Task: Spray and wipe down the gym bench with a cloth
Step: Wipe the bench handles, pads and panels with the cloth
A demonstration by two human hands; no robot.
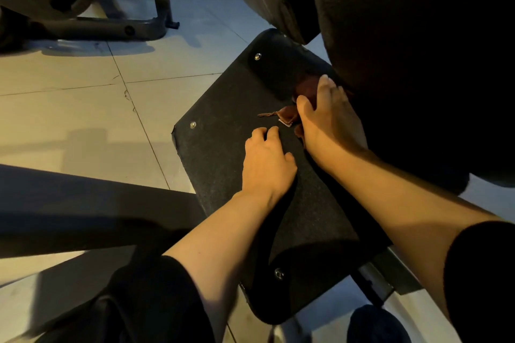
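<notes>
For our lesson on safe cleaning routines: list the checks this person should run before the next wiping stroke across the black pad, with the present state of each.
1. Dark reddish-brown cloth under the right hand: ok, the fingers press it against the flat black textured bench pad.
2. Left hand steadying the pad: ok, it rests on the surface, holding nothing.
3. Cloth spread flat: not ok, it is bunched, with a corner sticking out.
4. Spray bottle within reach: cannot tell, none in view.
5. Pad wet with spray: cannot tell, the light is too dim.

Both forearms reach forward; the left hand lies flat, fingers relaxed, the right hand presses palm-down.
</notes>
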